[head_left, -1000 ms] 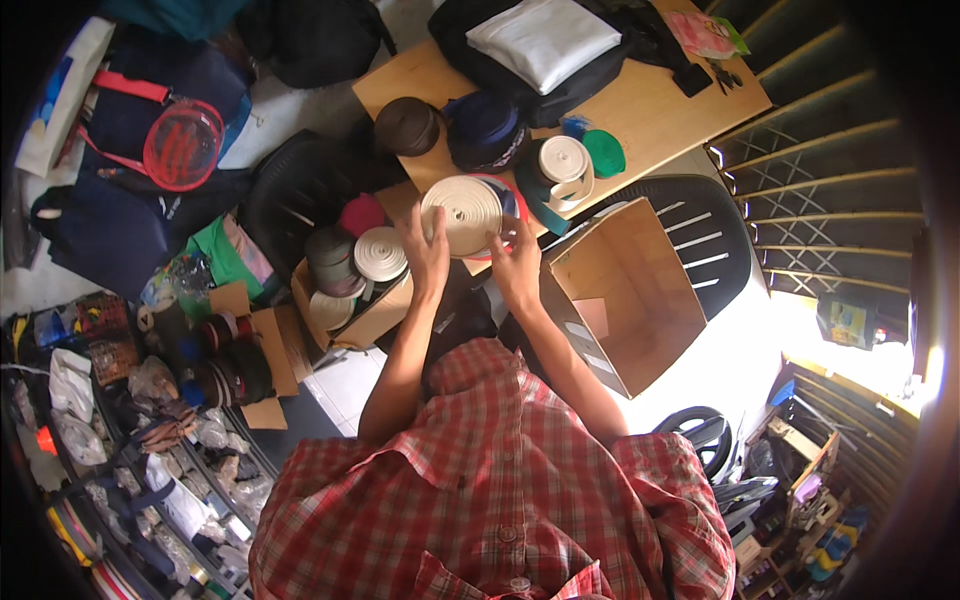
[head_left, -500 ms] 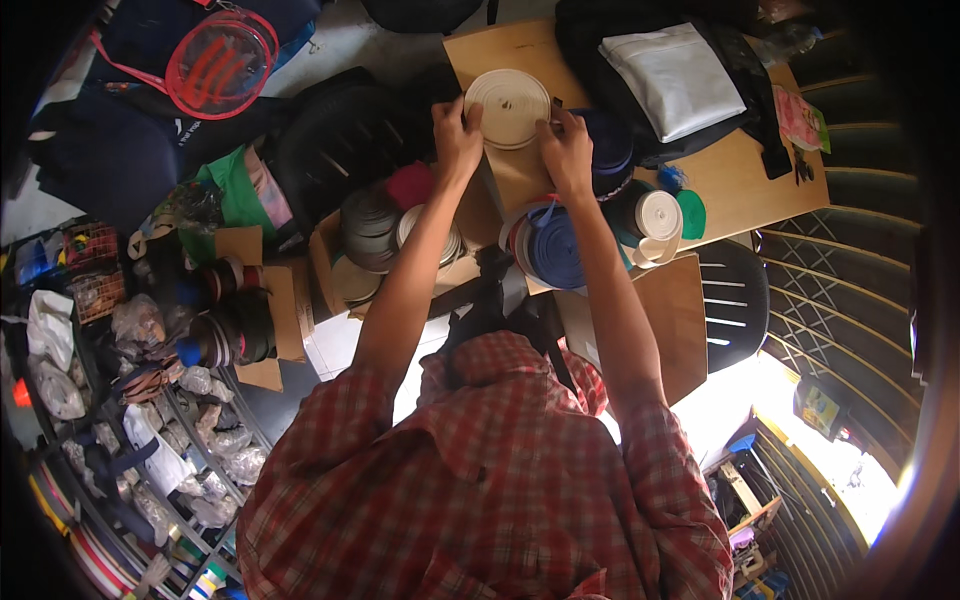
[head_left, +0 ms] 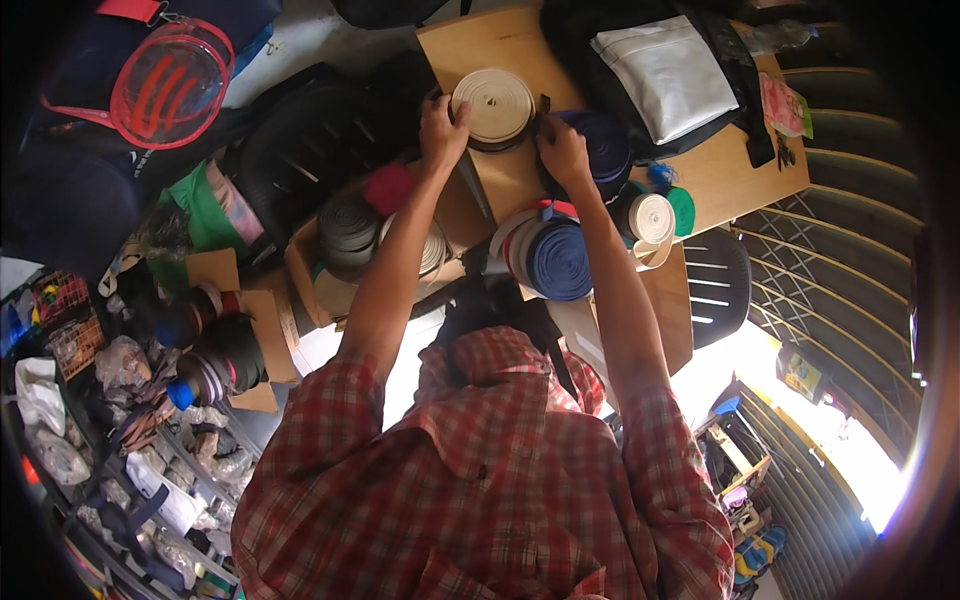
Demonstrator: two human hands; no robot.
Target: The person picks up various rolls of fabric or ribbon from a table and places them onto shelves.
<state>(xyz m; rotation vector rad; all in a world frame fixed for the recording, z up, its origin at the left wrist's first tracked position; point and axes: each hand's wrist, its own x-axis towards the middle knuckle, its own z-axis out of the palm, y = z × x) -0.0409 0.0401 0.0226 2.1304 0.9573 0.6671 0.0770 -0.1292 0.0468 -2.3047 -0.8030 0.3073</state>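
Observation:
A cream roll of webbing (head_left: 493, 103) lies flat on the wooden table, with a dark layer showing under its near edge. Curled against its left side is my left hand (head_left: 443, 135), thumb on the rim and fingers gripping the edge. My right hand (head_left: 563, 152) is a little apart from the roll's right side, its fingers closed. A small dark strip (head_left: 545, 103) stands up by those fingertips; whether they pinch it is hard to tell. Close behind that hand sits a dark navy roll (head_left: 603, 150). Nearer me, a blue roll (head_left: 560, 260) stands beside my right forearm.
A folded silvery sheet (head_left: 668, 80) lies on a black bag at the table's right. A smaller cream roll (head_left: 652, 218) and a green roll (head_left: 681, 212) sit at its near edge. Left stand an open carton (head_left: 310, 265) of rolls and a black chair (head_left: 300, 140).
My right hand has come off the cream roll's rim and sits slightly apart to its right. My left hand keeps its hold. The whole view has shifted a little.

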